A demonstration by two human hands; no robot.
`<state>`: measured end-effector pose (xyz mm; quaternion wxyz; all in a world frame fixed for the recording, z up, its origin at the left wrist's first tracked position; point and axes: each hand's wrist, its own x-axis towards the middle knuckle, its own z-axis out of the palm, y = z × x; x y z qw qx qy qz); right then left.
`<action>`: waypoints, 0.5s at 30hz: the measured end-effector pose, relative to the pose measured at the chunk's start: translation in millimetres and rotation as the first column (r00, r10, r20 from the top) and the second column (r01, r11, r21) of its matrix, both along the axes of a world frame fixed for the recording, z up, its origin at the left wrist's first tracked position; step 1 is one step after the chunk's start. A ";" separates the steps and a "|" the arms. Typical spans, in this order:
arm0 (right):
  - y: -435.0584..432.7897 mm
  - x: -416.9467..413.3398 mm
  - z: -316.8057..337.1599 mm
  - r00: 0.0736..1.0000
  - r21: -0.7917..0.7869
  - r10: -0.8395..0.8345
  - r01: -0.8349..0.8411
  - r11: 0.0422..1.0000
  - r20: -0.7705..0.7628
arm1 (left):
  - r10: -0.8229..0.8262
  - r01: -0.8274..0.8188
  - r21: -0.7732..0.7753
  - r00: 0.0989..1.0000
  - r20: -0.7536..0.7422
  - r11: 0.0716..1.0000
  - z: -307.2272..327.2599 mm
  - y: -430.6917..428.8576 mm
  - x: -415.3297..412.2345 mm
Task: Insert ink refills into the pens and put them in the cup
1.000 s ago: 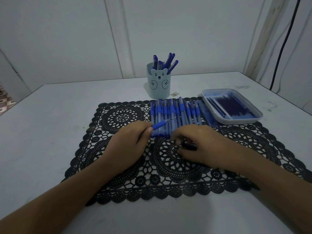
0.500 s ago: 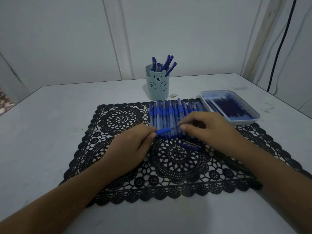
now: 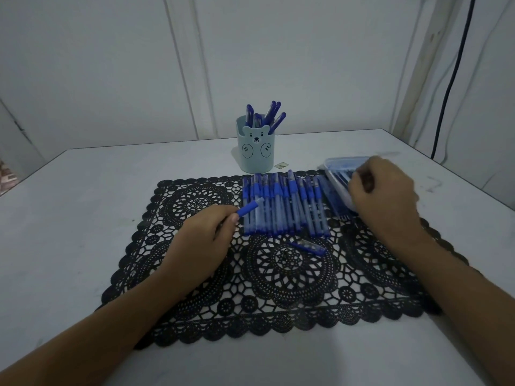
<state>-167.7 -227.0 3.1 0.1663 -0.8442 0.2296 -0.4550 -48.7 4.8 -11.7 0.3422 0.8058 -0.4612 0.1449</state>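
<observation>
black lace-patterned mat, pale blue cup with bear face, blue pens, white table

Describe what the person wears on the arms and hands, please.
Nothing shows on them. Both forearms are bare as far as the picture's edge, with no sleeve in view. The left hand and the right hand have no glove, and I see no ring, watch or bracelet. The right hand is a little blurred.

Mat front: black lace mat lay bare before the pen row.
Cup approach: cup stood just behind the row.
Tray: right hand covered tray.
</observation>
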 end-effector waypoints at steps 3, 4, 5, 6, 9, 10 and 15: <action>-0.5 5.0 -8.8 0.982 -0.119 -0.047 0.026 0.993 -0.181 | -0.001 0.001 0.010 1.000 0.003 1.000 -0.9 -0.1 1.1; 0.0 5.4 -10.7 0.967 -0.150 -0.073 0.037 0.988 -0.243 | -0.001 0.001 0.011 1.000 0.004 1.000 -1.3 -0.2 1.2; 1.3 5.2 -11.7 0.945 -0.173 -0.104 0.051 0.984 -0.310 | -0.001 0.001 0.012 1.000 0.005 1.000 -1.4 -0.4 1.1; 3.0 4.7 -12.0 0.912 -0.188 -0.136 0.067 0.980 -0.387 | -0.001 0.001 0.013 1.000 0.005 1.000 -1.6 -0.5 1.0; 4.2 2.3 -8.6 0.821 -0.180 -0.175 0.090 0.980 -0.544 | -0.002 0.002 0.019 1.000 0.008 1.000 -1.6 -0.4 0.8; 3.5 1.2 -6.5 0.818 -0.159 -0.161 0.086 0.984 -0.552 | -0.003 0.003 0.021 1.000 0.008 1.000 -1.8 -0.5 0.9; -10.5 0.4 4.3 0.916 0.010 -0.064 0.074 0.997 -0.396 | -0.004 0.004 0.021 1.000 0.003 1.000 -2.8 -0.8 1.8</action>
